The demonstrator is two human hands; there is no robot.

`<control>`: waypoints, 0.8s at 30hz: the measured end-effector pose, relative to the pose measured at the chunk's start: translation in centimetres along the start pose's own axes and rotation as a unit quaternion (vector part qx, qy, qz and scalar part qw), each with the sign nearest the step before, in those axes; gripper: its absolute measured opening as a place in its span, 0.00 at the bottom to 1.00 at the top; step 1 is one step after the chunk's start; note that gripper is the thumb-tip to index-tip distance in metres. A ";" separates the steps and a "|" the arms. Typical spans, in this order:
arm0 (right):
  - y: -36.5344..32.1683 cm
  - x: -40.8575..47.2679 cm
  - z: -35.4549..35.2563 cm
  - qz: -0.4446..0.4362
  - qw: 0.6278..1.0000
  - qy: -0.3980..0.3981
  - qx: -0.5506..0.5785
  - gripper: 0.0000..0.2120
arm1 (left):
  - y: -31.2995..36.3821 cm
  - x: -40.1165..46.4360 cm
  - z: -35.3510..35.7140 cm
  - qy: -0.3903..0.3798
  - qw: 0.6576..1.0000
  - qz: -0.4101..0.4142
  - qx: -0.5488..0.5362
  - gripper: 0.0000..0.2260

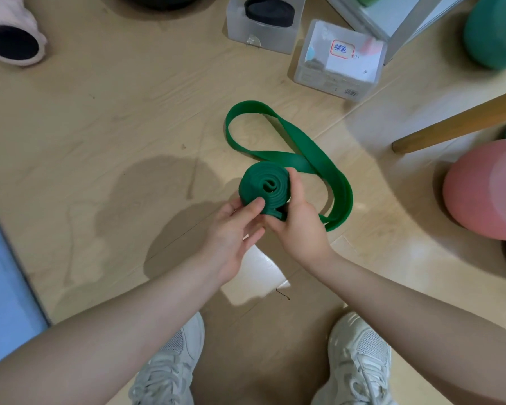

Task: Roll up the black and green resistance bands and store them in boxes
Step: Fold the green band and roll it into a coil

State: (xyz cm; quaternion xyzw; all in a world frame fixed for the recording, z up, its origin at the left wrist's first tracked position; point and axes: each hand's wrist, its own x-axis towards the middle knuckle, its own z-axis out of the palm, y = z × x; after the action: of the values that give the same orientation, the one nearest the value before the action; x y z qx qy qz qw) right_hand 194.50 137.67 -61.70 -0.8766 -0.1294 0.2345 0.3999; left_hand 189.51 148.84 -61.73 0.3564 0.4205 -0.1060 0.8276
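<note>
While both hands work over the wood floor (100,127), the green resistance band (289,159) is partly rolled: a tight flat coil (265,187) with spiral layers visible at its face, the rest trailing as a long loose loop to the far right, lying on the floor. Band is matte, dark green, flat strap shape, edges thick and rubbery looking.

Left hand (234,232) pinches the coil's near-left edge, thumb on the face, fingers curled beneath. Right hand (298,220) grips the coil's right side, thumb along the rim, fingers wrapped behind it. Coil sits between the two hands, held just above the floor at centre.

Far centre: a translucent plastic box (263,33), open top, holding the black resistance band (269,11) already coiled inside. Just right of it, a second clear box (339,61) with a white paper label and red-bordered sticker, barcode on the near corner; green band's far loop lies near it, not touching.

Floor is light wood-grain planks, smooth. Pink rounded object (485,188) at right, teal rounded object (497,30) far right, wooden leg (456,121) slanting between them. Pink fuzzy roll (13,33) with dark hollow end far left. White mesh sneakers (360,358) at near edge. Blue mat (3,282) at near left.
</note>
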 end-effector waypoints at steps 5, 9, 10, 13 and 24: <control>-0.4 0.1 1.5 0.041 0.999 0.006 0.024 0.37 | 1.2 0.3 0.6 0.090 0.994 0.031 0.060 0.13; -0.1 1.0 1.8 0.020 0.998 -0.025 0.061 0.43 | 2.3 0.4 0.0 0.094 0.988 0.062 0.101 0.13; 0.0 1.3 1.5 0.012 0.998 -0.049 0.040 0.44 | 2.8 0.5 -0.3 0.096 0.988 0.064 0.099 0.14; 0.7 1.8 0.4 0.008 0.989 -0.128 -0.077 0.45 | 3.5 0.6 -1.2 0.093 0.986 0.071 0.119 0.13; 2.4 1.5 -3.1 -0.101 0.926 -0.259 -0.256 0.06 | 5.0 1.1 -2.4 0.017 0.964 0.018 0.266 0.10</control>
State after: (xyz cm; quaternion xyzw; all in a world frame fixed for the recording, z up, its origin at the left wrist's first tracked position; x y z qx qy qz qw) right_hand 197.47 134.73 -62.19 -0.8401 -0.3717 0.3710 0.1356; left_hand 191.07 154.26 -61.01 0.5731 0.3846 -0.1925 0.6976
